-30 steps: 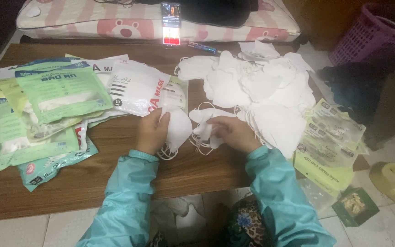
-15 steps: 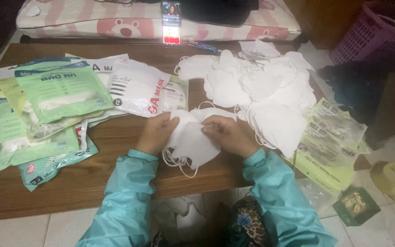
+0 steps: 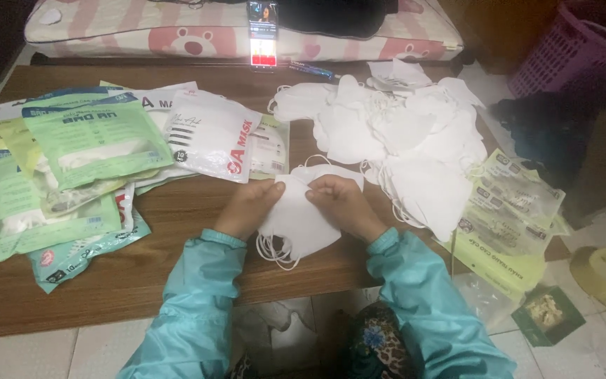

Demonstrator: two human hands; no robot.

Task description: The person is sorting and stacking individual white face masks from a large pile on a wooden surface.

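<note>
the left hand [image 3: 247,208] and the right hand [image 3: 344,205] are meeting over a small stack of folded white face masks [image 3: 297,223] lying at the near edge of the wooden table [image 3: 177,210]. the fingers of both hands are curling closed and pinching the stack's upper edge between thumb and fingertips, while thin elastic ear loops [image 3: 273,249] are dangling off the lower left corner. the masks are looking light, soft and limp, likely to slide over one another, so holding is best done at the folded edge with the whole stack pressed flat, not by the loops. a loose heap of white masks [image 3: 394,133] is lying beyond and to the right. to the left, flat green and white printed pouches [image 3: 92,140] are overlapping in a fan, with one white pouch bearing red lettering [image 3: 212,133] nearest the hands. yellow-green clear bags [image 3: 506,217] are hanging over the right table edge. a phone [image 3: 262,31] is standing upright at the far side, against a pink cushion [image 3: 177,31].
</note>
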